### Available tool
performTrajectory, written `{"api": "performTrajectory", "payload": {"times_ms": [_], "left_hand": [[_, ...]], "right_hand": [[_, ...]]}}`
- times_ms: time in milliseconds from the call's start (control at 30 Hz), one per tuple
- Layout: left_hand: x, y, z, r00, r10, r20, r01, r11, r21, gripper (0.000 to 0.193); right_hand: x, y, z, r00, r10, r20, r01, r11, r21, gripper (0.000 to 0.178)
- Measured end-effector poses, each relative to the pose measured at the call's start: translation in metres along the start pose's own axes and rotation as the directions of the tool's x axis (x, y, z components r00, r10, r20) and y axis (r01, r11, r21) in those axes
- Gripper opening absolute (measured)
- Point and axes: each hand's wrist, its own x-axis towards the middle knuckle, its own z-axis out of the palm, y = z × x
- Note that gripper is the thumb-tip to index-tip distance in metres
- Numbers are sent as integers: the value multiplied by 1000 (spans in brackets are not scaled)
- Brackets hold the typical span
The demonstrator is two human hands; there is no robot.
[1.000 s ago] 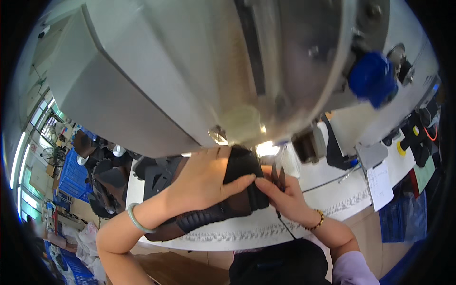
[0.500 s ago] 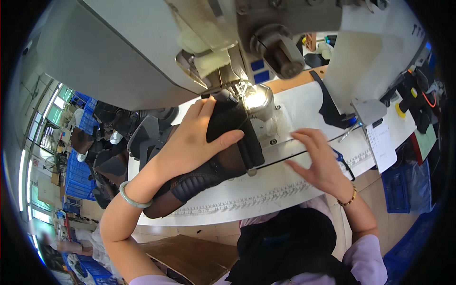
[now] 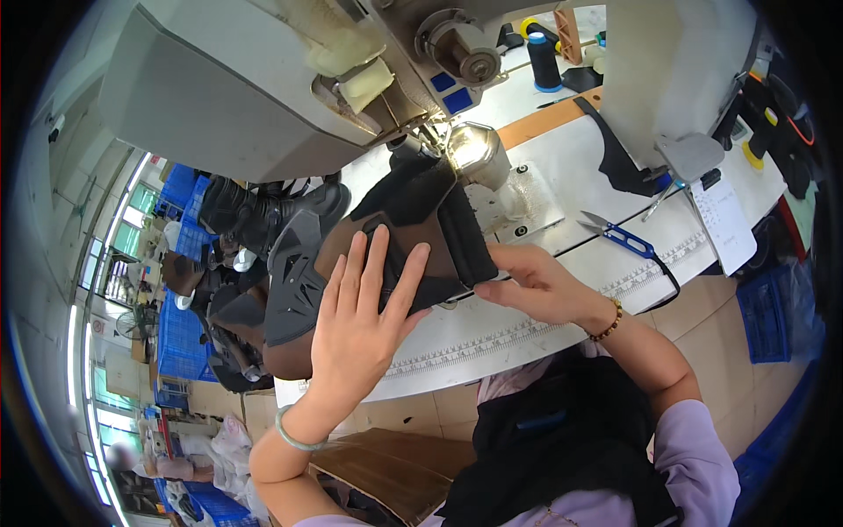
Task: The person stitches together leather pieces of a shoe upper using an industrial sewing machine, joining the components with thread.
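A black and brown boot upper [image 3: 420,206] lies under the head of a sewing machine [image 3: 237,97], its far end next to the lit needle area. My left hand [image 3: 356,303] rests flat on it with fingers spread, pressing on its near side. At the padded black edge on the right, my right hand [image 3: 540,285] grips the upper between thumb and fingers; some fingertips are hidden behind that edge. Blue-handled thread snips [image 3: 628,237] lie on the table right of my right hand.
More boot uppers [image 3: 263,211] are piled at the left, by blue crates [image 3: 184,338]. A ruler strip [image 3: 527,332] runs along the white table's front edge. A black cut piece [image 3: 610,154], a thread cone [image 3: 544,63] and a paper sheet [image 3: 724,224] are on the right side.
My right hand has moved left and taken hold of the upper's padded edge. My left hand has slid toward me and flattened. The upper has turned, and the snips have come into sight.
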Motion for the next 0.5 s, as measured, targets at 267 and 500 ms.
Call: {"api": "performTrajectory", "payload": {"times_ms": [267, 500], "left_hand": [[-1, 5, 2, 1000, -6, 24, 6, 1000, 19, 76], [0, 6, 2, 1000, 5, 19, -6, 1000, 18, 71]], "right_hand": [[-2, -2, 7, 999, -21, -40, 20, 999, -47, 12], [-4, -9, 9, 996, 56, -70, -45, 988, 146, 19]]}}
